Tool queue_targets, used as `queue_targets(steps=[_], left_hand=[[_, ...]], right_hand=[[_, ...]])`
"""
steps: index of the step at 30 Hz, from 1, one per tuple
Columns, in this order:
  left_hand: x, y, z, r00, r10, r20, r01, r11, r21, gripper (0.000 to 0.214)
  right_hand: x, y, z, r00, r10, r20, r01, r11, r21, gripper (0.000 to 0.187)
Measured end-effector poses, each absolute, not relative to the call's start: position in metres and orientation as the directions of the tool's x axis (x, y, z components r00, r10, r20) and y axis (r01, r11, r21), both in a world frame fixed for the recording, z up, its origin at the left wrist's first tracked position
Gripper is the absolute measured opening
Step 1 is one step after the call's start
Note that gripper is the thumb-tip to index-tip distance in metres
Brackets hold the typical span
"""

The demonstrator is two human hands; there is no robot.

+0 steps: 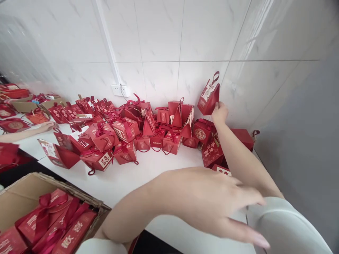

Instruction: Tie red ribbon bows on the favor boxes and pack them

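My right hand (220,112) reaches to the far side near the wall and grips a red triangular gift box (208,100) by its lower right corner. The box is raised above the pile, with a ribbon loop on top and white and gold print on its side. Below it sit a red box with a round gold emblem (200,134) and a red box with gold characters (212,151). My left hand (212,201) stretches across to the right, close to the camera, thumb and fingers apart, nothing in it. It partly hides the white table (153,176) and the boxes at right.
Many red ribboned boxes (104,135) lie heaped along the wall. At lower left a cardboard carton (23,190) holds more red boxes. Another person's hand (49,126) reaches in at left. A white power strip (120,90) is fixed to the tiled wall (159,31).
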State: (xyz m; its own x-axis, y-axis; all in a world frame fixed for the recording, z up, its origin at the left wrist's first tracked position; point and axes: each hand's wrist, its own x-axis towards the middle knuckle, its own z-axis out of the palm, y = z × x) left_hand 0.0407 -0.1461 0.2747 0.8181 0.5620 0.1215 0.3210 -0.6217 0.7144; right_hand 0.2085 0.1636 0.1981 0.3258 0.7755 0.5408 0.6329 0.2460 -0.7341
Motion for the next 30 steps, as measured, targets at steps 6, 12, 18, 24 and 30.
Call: queue_targets(steps=[6, 12, 18, 24, 30], left_hand=[[0.007, -0.12, 0.233, 0.445, 0.822, 0.357, 0.234, -0.491, 0.839, 0.022], [-0.037, -0.09, 0.142, -0.336, 0.836, 0.434, 0.019, -0.455, 0.89, 0.049], [-0.061, -0.077, 0.073, -0.136, 0.979, 0.154, -0.112, -0.17, 0.979, 0.049], [-0.058, -0.081, 0.057, -0.105, 0.967, 0.231, -0.03, -0.236, 0.971, 0.04], [-0.034, -0.084, 0.057, -0.177, 0.951, 0.252, -0.087, -0.27, 0.959, 0.036]], right_hand=[[0.22, 0.049, 0.208, 0.2, 0.751, 0.629, 0.453, 0.499, -0.739, 0.046], [0.182, -0.053, 0.127, -0.448, 0.881, 0.153, -0.066, 0.138, -0.988, 0.04], [0.157, -0.064, 0.043, -0.379, 0.923, 0.063, 0.055, 0.09, -0.994, 0.052], [0.163, -0.067, 0.067, -0.154, 0.951, 0.267, 0.02, 0.273, -0.962, 0.045], [0.171, -0.061, 0.15, -0.479, 0.695, 0.537, 0.226, 0.689, -0.689, 0.034]])
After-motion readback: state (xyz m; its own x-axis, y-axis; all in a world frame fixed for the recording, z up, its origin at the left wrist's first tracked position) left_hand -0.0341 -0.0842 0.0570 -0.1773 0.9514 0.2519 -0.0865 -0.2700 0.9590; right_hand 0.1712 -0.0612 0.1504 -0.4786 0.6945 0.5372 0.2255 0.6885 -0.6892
